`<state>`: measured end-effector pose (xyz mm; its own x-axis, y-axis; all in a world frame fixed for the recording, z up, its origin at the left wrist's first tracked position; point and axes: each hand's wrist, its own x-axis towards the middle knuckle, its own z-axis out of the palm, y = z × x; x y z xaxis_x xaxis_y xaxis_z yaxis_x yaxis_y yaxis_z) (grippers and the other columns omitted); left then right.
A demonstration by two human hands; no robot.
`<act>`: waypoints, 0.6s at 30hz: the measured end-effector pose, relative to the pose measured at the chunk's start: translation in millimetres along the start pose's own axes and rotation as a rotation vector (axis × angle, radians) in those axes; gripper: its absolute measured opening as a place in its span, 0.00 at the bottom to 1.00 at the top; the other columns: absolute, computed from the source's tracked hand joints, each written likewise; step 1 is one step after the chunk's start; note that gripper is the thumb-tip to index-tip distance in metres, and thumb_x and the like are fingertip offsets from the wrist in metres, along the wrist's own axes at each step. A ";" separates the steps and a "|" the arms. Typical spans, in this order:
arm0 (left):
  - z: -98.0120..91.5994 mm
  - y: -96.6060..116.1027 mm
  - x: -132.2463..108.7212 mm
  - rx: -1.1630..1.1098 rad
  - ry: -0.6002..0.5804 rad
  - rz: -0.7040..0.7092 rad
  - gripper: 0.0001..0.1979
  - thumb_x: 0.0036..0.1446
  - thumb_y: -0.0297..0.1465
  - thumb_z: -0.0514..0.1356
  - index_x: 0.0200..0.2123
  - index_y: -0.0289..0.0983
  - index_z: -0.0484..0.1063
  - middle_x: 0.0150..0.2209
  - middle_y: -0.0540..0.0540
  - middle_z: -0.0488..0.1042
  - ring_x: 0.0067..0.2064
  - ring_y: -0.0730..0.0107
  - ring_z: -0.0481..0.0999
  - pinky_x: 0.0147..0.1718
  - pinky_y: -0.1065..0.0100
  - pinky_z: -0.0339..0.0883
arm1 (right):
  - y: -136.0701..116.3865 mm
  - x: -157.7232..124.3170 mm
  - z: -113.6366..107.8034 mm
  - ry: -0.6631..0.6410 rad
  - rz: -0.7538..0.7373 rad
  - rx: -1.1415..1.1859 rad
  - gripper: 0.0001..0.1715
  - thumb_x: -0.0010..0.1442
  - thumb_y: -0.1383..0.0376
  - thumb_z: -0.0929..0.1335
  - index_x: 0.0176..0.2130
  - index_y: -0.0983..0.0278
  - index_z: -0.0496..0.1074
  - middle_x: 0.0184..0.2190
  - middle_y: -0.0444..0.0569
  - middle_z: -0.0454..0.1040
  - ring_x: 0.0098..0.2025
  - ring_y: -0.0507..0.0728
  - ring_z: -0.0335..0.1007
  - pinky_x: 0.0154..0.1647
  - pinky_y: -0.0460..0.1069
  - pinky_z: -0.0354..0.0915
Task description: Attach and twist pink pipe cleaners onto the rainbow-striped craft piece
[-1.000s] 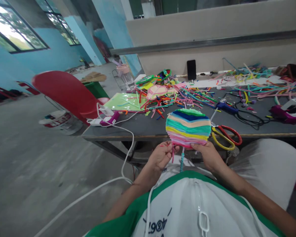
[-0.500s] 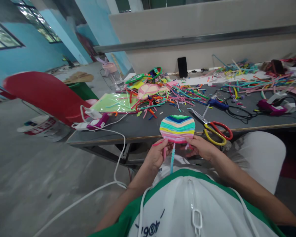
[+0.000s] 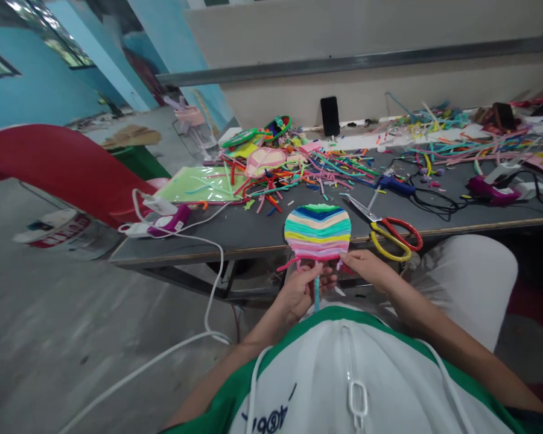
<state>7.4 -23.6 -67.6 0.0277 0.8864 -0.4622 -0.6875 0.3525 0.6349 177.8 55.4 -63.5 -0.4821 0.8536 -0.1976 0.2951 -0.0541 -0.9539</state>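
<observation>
A round disc [image 3: 317, 232] striped in green, blue, cream, teal, yellow and pink is held up at the table's front edge. My left hand [image 3: 302, 288] grips its lower edge near the middle, beside a twisted light-blue stem [image 3: 317, 292] that hangs below. At the disc's lower right, the fingertips of my right hand [image 3: 364, 265] pinch the edge by a pink strip. Another loose pink end [image 3: 287, 264] sticks out at the lower left. Scissors [image 3: 391, 236] with red and yellow handles lie partly open just right of the disc.
Coloured pipe cleaners [image 3: 339, 169] are heaped behind the disc. A blue glue gun [image 3: 397, 185] with a black cable lies right of them. Purple power strips [image 3: 169, 221] with white cables, a phone [image 3: 330, 116] and a red chair [image 3: 63, 163] surround the work area.
My left hand has shifted right along the disc's lower edge, toward its middle. My right hand stays at the lower right. The whole view has shifted slightly.
</observation>
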 end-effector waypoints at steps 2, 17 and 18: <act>0.5 -0.8 -1.3 0.034 -0.018 -0.030 0.07 0.52 0.27 0.65 0.34 0.29 0.72 0.34 0.38 0.78 0.33 0.62 0.80 0.40 0.58 0.75 | 1.5 0.2 1.1 0.013 -0.011 0.034 0.25 0.52 0.48 0.67 0.23 0.67 0.75 0.21 0.46 0.72 0.25 0.52 0.63 0.29 0.47 0.57; -0.7 -1.8 2.5 0.134 -0.074 0.069 0.15 0.43 0.25 0.69 0.37 0.28 0.75 0.32 0.38 0.79 0.31 0.66 0.78 0.35 0.66 0.72 | 9.7 0.1 34.7 0.213 0.071 0.478 0.18 0.52 0.53 0.68 0.23 0.65 0.71 0.15 0.42 0.65 0.19 0.49 0.56 0.22 0.46 0.52; -0.3 -1.1 1.3 0.130 -0.080 0.068 0.15 0.44 0.26 0.69 0.38 0.28 0.75 0.32 0.39 0.79 0.32 0.65 0.79 0.36 0.65 0.72 | 10.0 -0.2 35.0 0.203 0.057 0.487 0.18 0.52 0.53 0.68 0.23 0.65 0.70 0.16 0.43 0.65 0.20 0.50 0.57 0.23 0.46 0.53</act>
<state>8.0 -22.9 -69.1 0.0455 0.9287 -0.3680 -0.5904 0.3221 0.7400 152.0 36.6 -81.0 -0.2925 0.9229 -0.2506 -0.1240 -0.2965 -0.9470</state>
